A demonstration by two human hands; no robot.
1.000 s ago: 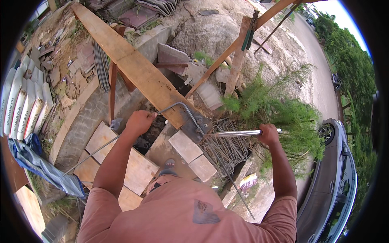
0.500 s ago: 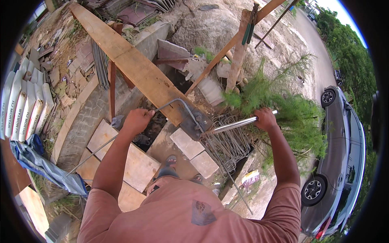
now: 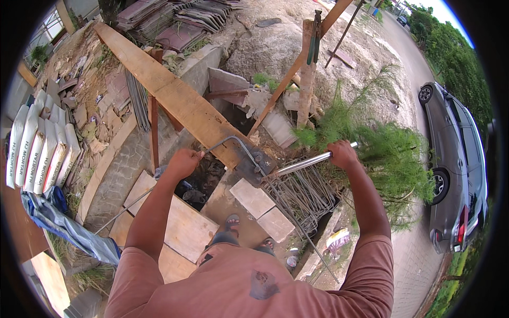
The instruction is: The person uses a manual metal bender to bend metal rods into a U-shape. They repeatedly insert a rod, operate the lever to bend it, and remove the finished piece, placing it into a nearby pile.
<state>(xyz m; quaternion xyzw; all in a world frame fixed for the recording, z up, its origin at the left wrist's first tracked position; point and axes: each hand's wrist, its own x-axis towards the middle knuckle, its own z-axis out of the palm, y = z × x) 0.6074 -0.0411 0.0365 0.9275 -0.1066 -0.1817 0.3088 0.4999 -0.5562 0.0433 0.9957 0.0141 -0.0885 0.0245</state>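
Observation:
My left hand (image 3: 185, 162) is closed around a thin steel rod (image 3: 216, 144), which bends sharply above the end of a wooden plank (image 3: 183, 100). Past my left forearm the rod's straight part slants down to the left. At the plank's end lies a dark metal plate (image 3: 254, 168) with short pegs, against which the rod rests. My right hand (image 3: 343, 154) grips a shiny metal bar handle (image 3: 305, 164), whose far end meets the plate's edge. Below the plate sits a pile of bent steel stirrups (image 3: 305, 196).
Mortar bags (image 3: 42, 151) are stacked at left above a blue tarp (image 3: 69, 228). Pale tiles (image 3: 254, 199) lie near my feet. Green-handled cutters (image 3: 315, 40) hang on a wooden post. A leafy bush (image 3: 382, 159) stands at right; beyond it is a grey car (image 3: 450, 175) on the road.
The grey car has moved forward along the road, showing more of its rear. The bar handle slants slightly more steeply, its gripped end a little farther from me. Both hands keep their hold.

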